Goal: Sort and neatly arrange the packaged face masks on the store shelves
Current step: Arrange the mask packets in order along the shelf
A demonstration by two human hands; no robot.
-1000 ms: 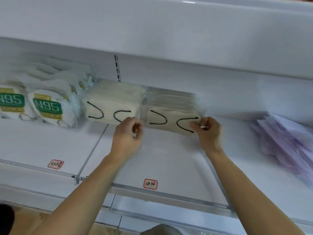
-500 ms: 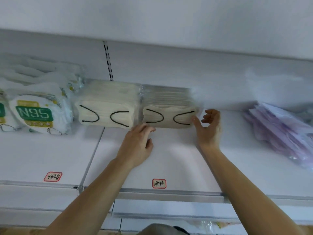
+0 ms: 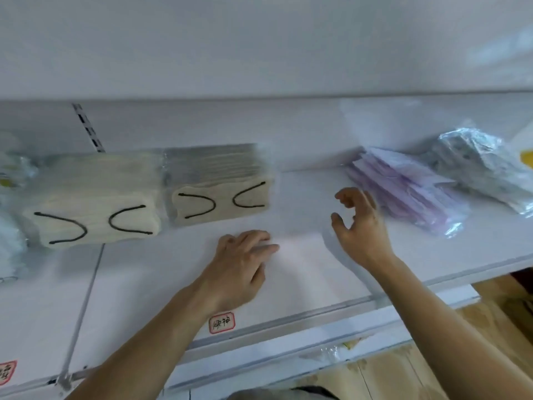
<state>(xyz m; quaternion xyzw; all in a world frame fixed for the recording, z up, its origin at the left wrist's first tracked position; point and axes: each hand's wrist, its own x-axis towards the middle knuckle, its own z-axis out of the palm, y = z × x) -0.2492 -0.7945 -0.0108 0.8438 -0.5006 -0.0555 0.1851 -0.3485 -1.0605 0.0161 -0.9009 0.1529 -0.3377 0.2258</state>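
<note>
Both hands, left hand (image 3: 239,269) and right hand (image 3: 360,223), are released, grasping nothing. The purple mask packs (image 3: 403,192) at 2 o'clock look light, soft and slippery. Take hold by the stack's edges.

A white metal store shelf (image 3: 302,284) is running under another white shelf (image 3: 259,47), with a slotted upright (image 3: 88,128) behind and tan flooring (image 3: 504,307) showing below.

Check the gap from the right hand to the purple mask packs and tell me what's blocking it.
Nothing visible blocks it. The right hand hovers open over bare shelf, and the purple mask packs lie just to its right.
</note>
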